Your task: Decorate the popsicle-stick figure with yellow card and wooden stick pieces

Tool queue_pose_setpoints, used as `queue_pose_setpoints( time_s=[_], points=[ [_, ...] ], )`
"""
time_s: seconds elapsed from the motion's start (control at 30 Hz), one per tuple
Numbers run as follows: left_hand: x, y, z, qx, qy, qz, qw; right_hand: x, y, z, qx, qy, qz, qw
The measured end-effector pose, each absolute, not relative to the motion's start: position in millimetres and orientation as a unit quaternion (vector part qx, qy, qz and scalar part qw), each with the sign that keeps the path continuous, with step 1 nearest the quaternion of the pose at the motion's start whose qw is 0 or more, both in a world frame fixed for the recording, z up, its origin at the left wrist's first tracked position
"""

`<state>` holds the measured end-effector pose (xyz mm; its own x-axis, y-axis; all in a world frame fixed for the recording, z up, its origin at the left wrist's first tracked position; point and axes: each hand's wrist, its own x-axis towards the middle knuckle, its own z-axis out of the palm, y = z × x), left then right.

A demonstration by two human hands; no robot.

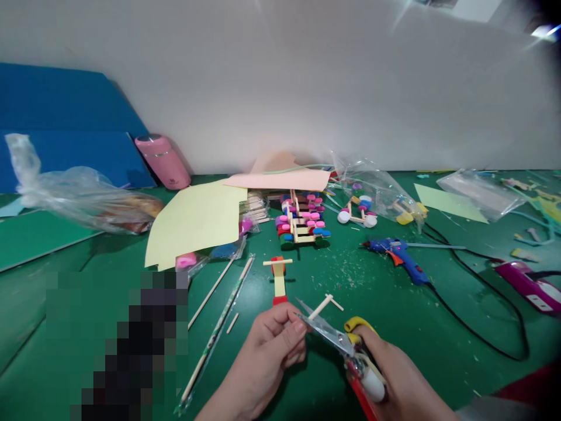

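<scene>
My right hand [397, 371] grips a pair of scissors [326, 333] with a yellow handle loop. Their metal blades point up and left, toward the fingertips of my left hand [278, 336]. That hand is closed in a pinch on a small pale wooden stick piece [322, 307], which has a thin crosspiece at its far end. The stick passes between or just behind the blades; which, I cannot tell. A red strip and a white rounded part [374, 386] show under my right hand. Just beyond my left hand lies a small model [279, 283] with a wooden crossbar and red parts.
Several colourful wheeled stick models [304, 222] stand at the back centre. A blue glue gun [401, 257] lies right, its cord running to a purple power strip [528, 286]. Left are a wrapped stick [214, 336], yellow paper [197, 222] and a pink tumbler [164, 164].
</scene>
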<state>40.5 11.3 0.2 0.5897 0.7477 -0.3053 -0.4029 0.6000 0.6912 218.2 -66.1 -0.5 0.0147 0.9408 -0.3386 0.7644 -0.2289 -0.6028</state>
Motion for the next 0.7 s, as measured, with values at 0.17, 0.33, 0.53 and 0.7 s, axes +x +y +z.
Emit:
queue_pose_setpoints(
  time_s=[0.17,0.33,0.53,0.7],
  points=[
    [41.3,9.8,-7.7,0.382,0.377,0.358,0.764,218.6,-66.0,-3.5,-0.725,-0.589,0.344,0.093],
    [39.9,9.7,-4.2,0.368,0.351,0.357,0.783,216.0,-65.6,-2.0,-0.713,-0.596,0.344,0.134],
    [40.5,11.5,-2.5,0.319,0.318,0.343,0.824,218.2,-67.1,-5.1,-0.709,-0.606,0.341,0.118],
    [41.3,10.8,-8.2,0.411,0.388,0.376,0.734,217.4,-64.6,-7.5,-0.727,-0.596,0.326,0.104]
  ],
)
